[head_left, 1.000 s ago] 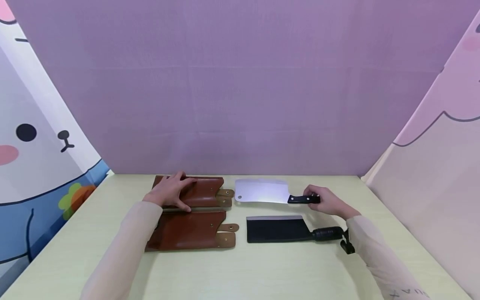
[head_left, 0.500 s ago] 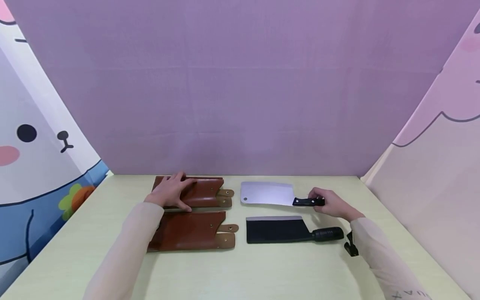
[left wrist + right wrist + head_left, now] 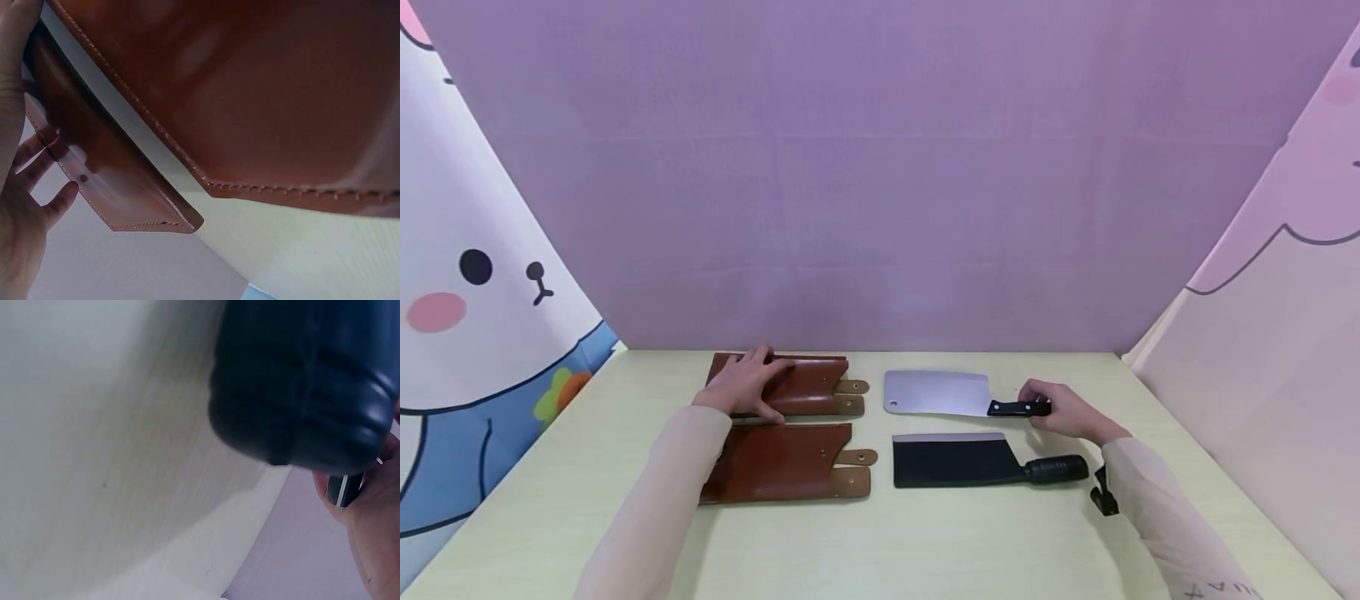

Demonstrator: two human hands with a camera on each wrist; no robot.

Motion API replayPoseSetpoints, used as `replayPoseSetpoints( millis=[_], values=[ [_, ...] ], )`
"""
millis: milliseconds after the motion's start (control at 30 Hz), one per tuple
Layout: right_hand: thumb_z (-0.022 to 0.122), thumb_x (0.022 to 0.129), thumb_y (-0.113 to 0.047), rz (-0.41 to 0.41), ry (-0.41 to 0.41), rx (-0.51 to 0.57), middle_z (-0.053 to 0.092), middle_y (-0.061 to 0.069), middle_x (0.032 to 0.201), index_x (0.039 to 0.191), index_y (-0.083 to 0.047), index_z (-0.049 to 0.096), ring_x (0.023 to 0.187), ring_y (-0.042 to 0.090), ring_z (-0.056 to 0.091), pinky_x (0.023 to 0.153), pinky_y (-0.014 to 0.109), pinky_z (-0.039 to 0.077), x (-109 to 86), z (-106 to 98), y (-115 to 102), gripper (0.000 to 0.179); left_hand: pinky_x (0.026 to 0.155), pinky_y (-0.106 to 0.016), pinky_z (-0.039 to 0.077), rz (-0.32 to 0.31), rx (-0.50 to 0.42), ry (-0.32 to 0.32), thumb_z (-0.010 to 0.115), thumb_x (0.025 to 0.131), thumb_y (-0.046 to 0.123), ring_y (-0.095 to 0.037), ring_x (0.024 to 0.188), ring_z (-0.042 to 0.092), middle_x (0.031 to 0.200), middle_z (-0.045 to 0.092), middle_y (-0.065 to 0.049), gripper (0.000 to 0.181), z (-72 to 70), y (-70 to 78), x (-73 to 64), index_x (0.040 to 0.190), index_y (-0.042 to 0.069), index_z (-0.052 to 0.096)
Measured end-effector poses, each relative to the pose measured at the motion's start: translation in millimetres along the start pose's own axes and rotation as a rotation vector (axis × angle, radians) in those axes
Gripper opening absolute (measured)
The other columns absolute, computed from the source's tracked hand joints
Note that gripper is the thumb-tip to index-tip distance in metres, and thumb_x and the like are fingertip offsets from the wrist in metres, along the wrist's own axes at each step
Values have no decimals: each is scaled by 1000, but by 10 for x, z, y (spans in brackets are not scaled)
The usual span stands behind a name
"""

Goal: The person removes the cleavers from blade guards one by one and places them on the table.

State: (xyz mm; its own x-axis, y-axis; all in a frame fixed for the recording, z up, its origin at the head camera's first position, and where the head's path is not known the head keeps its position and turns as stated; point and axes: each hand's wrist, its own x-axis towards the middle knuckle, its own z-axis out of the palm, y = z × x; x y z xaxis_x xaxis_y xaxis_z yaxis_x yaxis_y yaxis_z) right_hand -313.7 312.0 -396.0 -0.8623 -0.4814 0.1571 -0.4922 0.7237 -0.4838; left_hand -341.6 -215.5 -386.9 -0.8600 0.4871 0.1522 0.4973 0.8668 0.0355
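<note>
In the head view my left hand [image 3: 745, 385] rests across the far brown leather sheath [image 3: 811, 387], fingers spread and thumb at its near edge. The left wrist view shows the fingertips [image 3: 62, 199] lying on that sheath. A second brown leather sheath [image 3: 782, 462] lies just in front. My right hand [image 3: 1066, 410] grips the black handle of a silver cleaver [image 3: 936, 393], whose blade points left toward the far sheath, low over the table. Nearer me lies a black-bladed cleaver [image 3: 955, 462]; its thick ribbed handle [image 3: 300, 394] partly hides my right hand in the right wrist view.
Both sheaths have snap straps [image 3: 853, 457] sticking out on their right side. A light wood-look table [image 3: 880, 542] carries everything. Behind it rises a purple wall [image 3: 880, 183], with cartoon-printed panels [image 3: 475, 333] at the sides. A black wrist device [image 3: 1103, 500] hangs under the right sleeve.
My right hand has moved the silver cleaver slightly right and toward me, away from the far sheath. The left hand stays on the far sheath; the black cleaver has not moved.
</note>
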Motion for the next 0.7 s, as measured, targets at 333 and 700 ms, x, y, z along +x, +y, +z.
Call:
replayPoseSetpoints(
  millis=[333, 700],
  values=[
    [65, 67, 5, 4, -18, 6, 60, 4, 81, 92, -6, 58, 75, 16, 54, 68, 33, 44, 13, -13, 8, 28, 88, -60, 35, -8, -20, -21, 78, 57, 56, -34, 112, 45, 124, 41, -18, 94, 28, -2, -16, 136, 18, 43],
    [61, 65, 2, -121, -7, 39, 59, 5, 77, 92, -5, 58, 71, 13, 53, 62, 28, 42, 37, -55, 53, 28, 89, -61, 34, -12, -61, -41, 79, 58, 54, -30, 112, 47, 125, 42, -16, 94, 49, -16, -6, 136, 17, 43]
  ],
)
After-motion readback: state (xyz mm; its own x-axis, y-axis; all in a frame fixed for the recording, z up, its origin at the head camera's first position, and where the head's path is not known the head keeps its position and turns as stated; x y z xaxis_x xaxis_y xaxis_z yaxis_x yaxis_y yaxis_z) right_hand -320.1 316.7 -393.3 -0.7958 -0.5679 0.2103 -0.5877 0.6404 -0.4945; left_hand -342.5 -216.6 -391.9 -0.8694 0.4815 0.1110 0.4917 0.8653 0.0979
